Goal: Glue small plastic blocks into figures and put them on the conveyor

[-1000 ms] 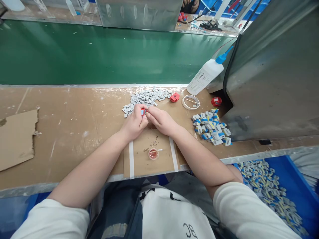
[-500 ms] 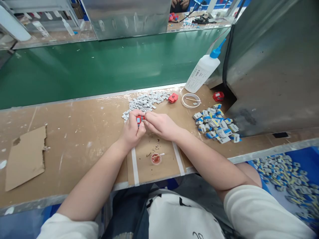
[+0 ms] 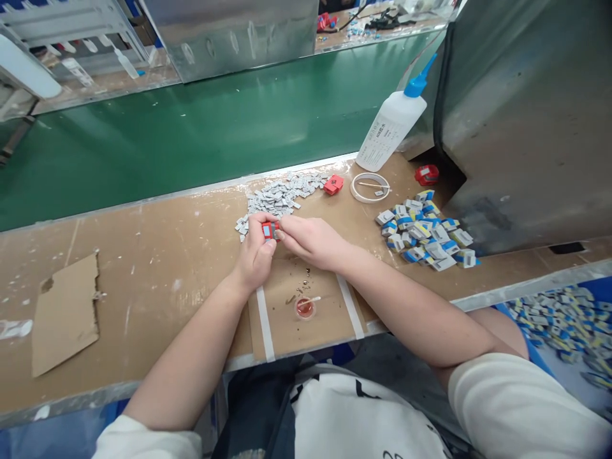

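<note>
My left hand (image 3: 253,256) is closed around a small red toy car body (image 3: 269,229) with a pale blue-grey panel and a dark band. My right hand (image 3: 312,241) meets it from the right, fingertips pinched against the piece's right end. Whatever is between those fingertips is hidden. Just beyond my hands spreads a pile of small grey flat pieces (image 3: 275,196). Another red part (image 3: 333,185) lies at the right end of that pile. Nearer to me, a small cup of reddish liquid (image 3: 305,308) has a thin stick across it.
A white bottle with a blue nozzle (image 3: 392,127) leans at the back right. In front of it are a white tape ring (image 3: 370,188) and a heap of blue, yellow and grey parts (image 3: 425,233). Torn cardboard (image 3: 69,315) lies left. A metal cabinet (image 3: 530,127) borders the right.
The camera view has tilted and shifted slightly. My left thumb has eased down, so more of the red car body shows. My right hand stays at its right end.
</note>
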Demonstrator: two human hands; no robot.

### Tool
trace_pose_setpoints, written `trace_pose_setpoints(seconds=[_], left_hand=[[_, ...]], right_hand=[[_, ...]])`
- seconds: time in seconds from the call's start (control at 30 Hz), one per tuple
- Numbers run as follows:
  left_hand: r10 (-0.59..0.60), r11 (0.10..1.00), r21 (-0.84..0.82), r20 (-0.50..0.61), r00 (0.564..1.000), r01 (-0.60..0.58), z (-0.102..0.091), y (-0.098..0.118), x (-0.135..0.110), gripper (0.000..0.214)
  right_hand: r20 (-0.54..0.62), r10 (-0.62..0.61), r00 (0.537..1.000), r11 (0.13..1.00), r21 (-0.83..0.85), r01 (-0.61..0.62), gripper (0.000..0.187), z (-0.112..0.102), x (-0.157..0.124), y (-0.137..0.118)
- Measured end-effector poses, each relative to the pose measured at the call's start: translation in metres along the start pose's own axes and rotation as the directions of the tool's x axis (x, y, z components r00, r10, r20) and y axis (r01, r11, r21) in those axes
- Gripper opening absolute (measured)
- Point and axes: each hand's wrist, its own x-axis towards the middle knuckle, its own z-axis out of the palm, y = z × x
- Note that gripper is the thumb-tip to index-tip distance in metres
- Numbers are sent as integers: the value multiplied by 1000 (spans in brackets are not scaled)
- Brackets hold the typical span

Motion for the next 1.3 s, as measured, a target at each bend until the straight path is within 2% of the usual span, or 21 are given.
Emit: trace_pose_setpoints(seconds=[0.1,0.2,0.3,0.57,0.7,0.8,1.0,1.07,1.3], left_hand=[[-41,998,-36,13,999,41,0,-4,0,36],[-34,999,-6,10,999,34,0,-7,0,35],[-1,999,44,11,1000,1,-1,-7,1,33],[122,988,98,-32,992,-119,-4,0,0,27],[184,970,166,-20,983,-178,-4,3,-1,29],[199,971,138,-25,980,-194,-4,7,-2,30],[117,981,159,-28,993,-111,-4,11,-7,33],[108,981,168,-39,993,-100,-4,10,-6,31],[268,959,98,-20,963,-265,-7,8,2,20]], right_hand=[[50,34,998,998,-59,-32,40,-3,1,0],[79,83,993,994,-74,-78,39,-4,2,-2],[88,108,990,993,-45,-105,38,-2,3,-2],[47,83,995,996,10,-84,37,5,2,-6],[2,99,995,991,87,-99,34,6,0,-11],[-36,61,997,979,197,-53,34,7,-1,-12],[-84,16,996,943,333,13,36,14,2,-6],[-83,11,996,947,321,16,36,14,2,-4],[-82,-156,984,986,46,160,36,9,-1,0]])
